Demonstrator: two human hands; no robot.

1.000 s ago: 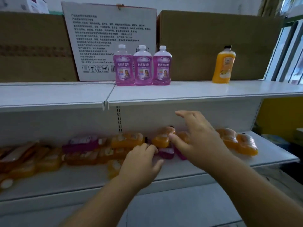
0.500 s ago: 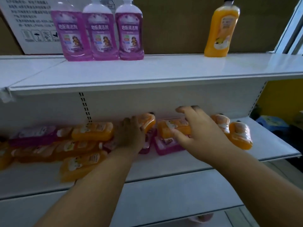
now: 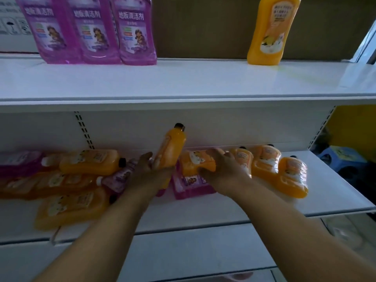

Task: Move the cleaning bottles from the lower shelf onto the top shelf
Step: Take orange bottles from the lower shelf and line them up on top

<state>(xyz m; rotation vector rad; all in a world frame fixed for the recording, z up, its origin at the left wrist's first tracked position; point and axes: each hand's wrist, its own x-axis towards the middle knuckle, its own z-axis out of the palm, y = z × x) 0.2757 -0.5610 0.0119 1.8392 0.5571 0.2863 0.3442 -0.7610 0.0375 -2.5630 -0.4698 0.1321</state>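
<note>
My left hand (image 3: pixel 149 173) grips an orange bottle (image 3: pixel 172 148), tilted nearly upright with its black cap up, above the lower shelf (image 3: pixel 234 206). My right hand (image 3: pixel 223 171) curls round a second orange bottle (image 3: pixel 196 162) that lies on top of a purple bottle (image 3: pixel 191 185). Several more orange and purple bottles lie flat on the lower shelf on both sides. On the top shelf (image 3: pixel 183 82) stand three purple bottles (image 3: pixel 91 31) at the left and one orange bottle (image 3: pixel 270 31) at the right.
Cardboard boxes (image 3: pixel 203 25) stand behind the bottles on the top shelf. A white printed box (image 3: pixel 12 23) is at the far left. Right of the shelving, a blue stool (image 3: pixel 341 157) stands before a yellow wall. The top shelf's front edge overhangs the lower shelf.
My left hand has taken hold of an orange bottle and tipped it up off the pile. My right hand has closed round another orange bottle. The camera has moved closer.
</note>
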